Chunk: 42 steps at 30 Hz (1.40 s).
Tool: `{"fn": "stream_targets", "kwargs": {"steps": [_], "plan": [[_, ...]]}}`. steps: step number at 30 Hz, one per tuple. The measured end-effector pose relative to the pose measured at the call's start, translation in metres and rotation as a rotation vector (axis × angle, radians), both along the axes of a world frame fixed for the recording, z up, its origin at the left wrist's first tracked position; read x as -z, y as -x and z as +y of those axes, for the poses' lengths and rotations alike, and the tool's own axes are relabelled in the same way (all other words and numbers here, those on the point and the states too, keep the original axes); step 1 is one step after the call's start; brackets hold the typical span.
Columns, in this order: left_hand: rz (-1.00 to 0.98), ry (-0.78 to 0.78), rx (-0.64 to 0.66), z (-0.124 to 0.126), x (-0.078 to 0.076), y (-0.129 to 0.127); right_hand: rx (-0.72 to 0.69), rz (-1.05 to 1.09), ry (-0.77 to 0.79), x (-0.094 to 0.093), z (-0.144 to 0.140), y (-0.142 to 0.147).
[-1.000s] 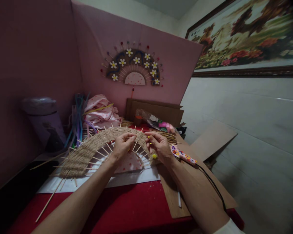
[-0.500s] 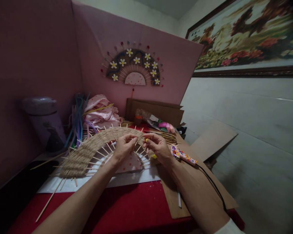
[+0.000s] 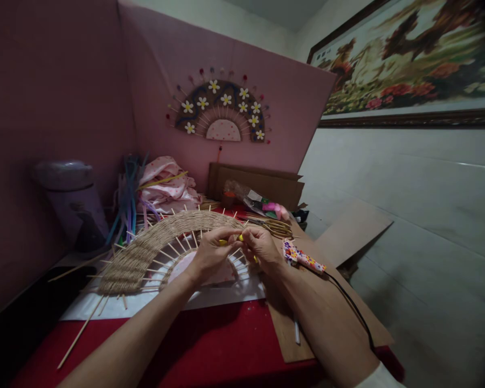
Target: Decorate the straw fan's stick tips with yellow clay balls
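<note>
My left hand (image 3: 210,252) and my right hand (image 3: 263,249) meet above the right part of a woven fan, fingers pinched together. Between them is a small yellow pipe cleaner (image 3: 241,237), mostly covered by the fingers; its yellow also shows at the left fingers and below the right hand. The woven twine fan (image 3: 145,242) lies beneath, an arch with thin wooden sticks poking out along both edges. Inside its arch sits a pink dotted half-round piece (image 3: 181,267), partly hidden by my left hand.
A flower-patterned glue gun (image 3: 305,258) with a black cord lies on cardboard (image 3: 283,339) at right. Scissors (image 3: 281,229) lie behind it. Blue and purple pipe cleaners (image 3: 129,199), pink cloth (image 3: 165,188) and a lilac cup (image 3: 73,210) stand left. A finished fan (image 3: 220,110) hangs behind.
My hands have come together. My left fingers have moved right and down to the yellow pipe cleaner that my right hand was holding. The fan and glue gun stay in place.
</note>
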<state>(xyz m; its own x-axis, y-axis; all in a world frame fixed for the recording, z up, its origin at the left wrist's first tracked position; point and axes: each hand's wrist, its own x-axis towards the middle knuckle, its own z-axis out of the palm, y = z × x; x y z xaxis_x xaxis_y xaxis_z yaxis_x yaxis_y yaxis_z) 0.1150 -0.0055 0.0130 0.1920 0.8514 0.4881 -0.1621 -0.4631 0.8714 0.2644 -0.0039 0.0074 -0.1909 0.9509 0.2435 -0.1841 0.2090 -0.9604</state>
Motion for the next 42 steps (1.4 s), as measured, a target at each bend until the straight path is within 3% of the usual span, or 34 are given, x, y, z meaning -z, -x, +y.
{"fn": "stream_targets", "kwargs": {"steps": [3, 7, 11, 19, 33, 42], "plan": [[0.077, -0.089, -0.034, -0.001, 0.000, 0.000, -0.002, -0.046, 0.017, 0.002, 0.001, 0.000], [0.001, 0.021, -0.059, 0.003, 0.001, 0.001, -0.017, -0.009, 0.064, 0.000, 0.002, 0.000], [0.045, -0.004, -0.086, 0.010, 0.007, 0.004, -0.022, -0.004, 0.102, -0.004, -0.002, 0.002], [0.114, -0.066, -0.055, 0.012, 0.010, 0.005, -0.031, -0.061, 0.024, -0.004, -0.001, -0.001], [0.123, -0.160, -0.151, 0.011, 0.008, 0.005, -0.025, -0.103, 0.050, -0.003, 0.000, -0.001], [0.154, -0.175, -0.137, 0.010, 0.007, 0.006, -0.038, -0.108, 0.036, 0.001, 0.003, -0.004]]}}
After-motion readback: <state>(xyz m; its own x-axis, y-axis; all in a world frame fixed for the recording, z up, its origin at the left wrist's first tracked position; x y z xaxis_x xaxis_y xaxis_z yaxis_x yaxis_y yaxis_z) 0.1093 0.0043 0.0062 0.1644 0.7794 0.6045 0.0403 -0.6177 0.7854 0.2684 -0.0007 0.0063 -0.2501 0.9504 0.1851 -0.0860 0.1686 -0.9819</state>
